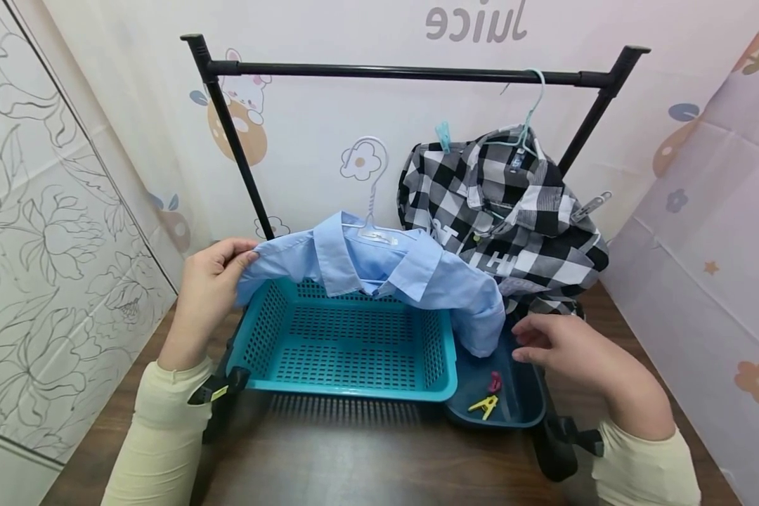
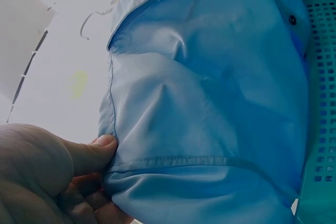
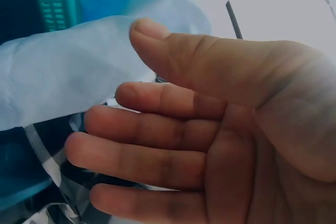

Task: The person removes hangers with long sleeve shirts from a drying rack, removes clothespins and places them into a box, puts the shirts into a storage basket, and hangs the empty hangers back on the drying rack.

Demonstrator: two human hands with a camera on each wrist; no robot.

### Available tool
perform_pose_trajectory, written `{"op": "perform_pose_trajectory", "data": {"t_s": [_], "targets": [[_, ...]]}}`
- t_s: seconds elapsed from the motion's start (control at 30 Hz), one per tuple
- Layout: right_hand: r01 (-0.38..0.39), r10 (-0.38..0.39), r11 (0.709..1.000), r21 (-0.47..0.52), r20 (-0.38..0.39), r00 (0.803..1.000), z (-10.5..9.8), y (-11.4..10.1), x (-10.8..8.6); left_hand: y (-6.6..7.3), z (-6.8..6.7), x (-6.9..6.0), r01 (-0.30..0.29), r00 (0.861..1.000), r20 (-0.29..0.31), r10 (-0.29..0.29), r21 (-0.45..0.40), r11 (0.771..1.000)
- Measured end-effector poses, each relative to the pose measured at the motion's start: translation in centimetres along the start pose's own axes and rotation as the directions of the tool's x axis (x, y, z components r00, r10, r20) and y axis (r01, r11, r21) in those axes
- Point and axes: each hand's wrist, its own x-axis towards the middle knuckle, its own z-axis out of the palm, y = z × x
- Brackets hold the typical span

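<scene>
A light blue collared shirt (image 1: 392,270) lies over the back of a teal basket (image 1: 348,393), with a white hanger (image 1: 372,190) inside its collar, the hook standing up free of the rail. My left hand (image 1: 211,288) pinches the shirt's left sleeve near the shoulder between thumb and fingers; the left wrist view shows the thumb (image 2: 107,142) on the sleeve edge. To the right of the other sleeve, my right hand (image 1: 566,351) hovers apart from the cloth. Its fingers (image 3: 142,156) are loosely extended and hold nothing.
A black rack rail (image 1: 379,72) spans the back. From its right end a black-and-white checked shirt (image 1: 512,218) hangs on a mint hanger (image 1: 531,112), with a blue clip (image 1: 443,135) and a grey clip (image 1: 591,206). A dark blue tray (image 1: 519,407) holds yellow (image 1: 484,405) and magenta (image 1: 495,383) clips.
</scene>
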Motion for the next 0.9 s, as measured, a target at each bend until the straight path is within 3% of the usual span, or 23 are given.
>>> {"op": "perform_pose_trajectory", "data": {"t_s": [0.13,0.2,0.3,0.4,0.47,0.53,0.73,0.9], "targets": [[0.008,-0.017,0.998,-0.065,-0.143,0.990,-0.4,-0.1,-0.5,0.0,0.0,0.1,-0.014,1.000,0.001,0.014,0.005,1.000],[0.018,-0.042,0.995,-0.094,-0.263,0.964,-0.4,-0.3,-0.7,0.1,0.1,0.1,-0.029,1.000,0.005,0.029,0.005,1.000],[0.048,-0.088,0.994,-0.098,-0.454,0.887,-0.2,-1.0,-0.6,0.1,0.1,0.1,-0.055,0.998,0.014,0.055,0.002,0.998],[0.085,-0.119,0.993,-0.085,-0.583,0.804,0.3,-1.8,-0.2,0.1,0.2,0.0,-0.072,0.997,0.019,0.072,-0.003,0.997],[0.111,-0.133,0.991,-0.074,-0.617,0.776,0.7,-2.3,0.2,0.1,0.2,-0.1,-0.075,0.997,0.019,0.075,-0.003,0.997],[0.131,-0.140,0.990,-0.062,-0.620,0.772,1.1,-2.7,0.5,0.1,0.3,-0.1,-0.076,0.997,0.019,0.076,-0.003,0.997],[0.174,-0.166,0.984,-0.041,-0.565,0.808,2.0,-3.3,1.1,0.1,0.4,-0.1,-0.078,0.997,0.017,0.078,0.005,0.997],[0.220,-0.220,0.973,-0.067,-0.552,0.805,2.4,-3.3,1.4,0.2,0.5,-0.1,-0.086,0.996,0.016,0.086,0.006,0.996]]}}
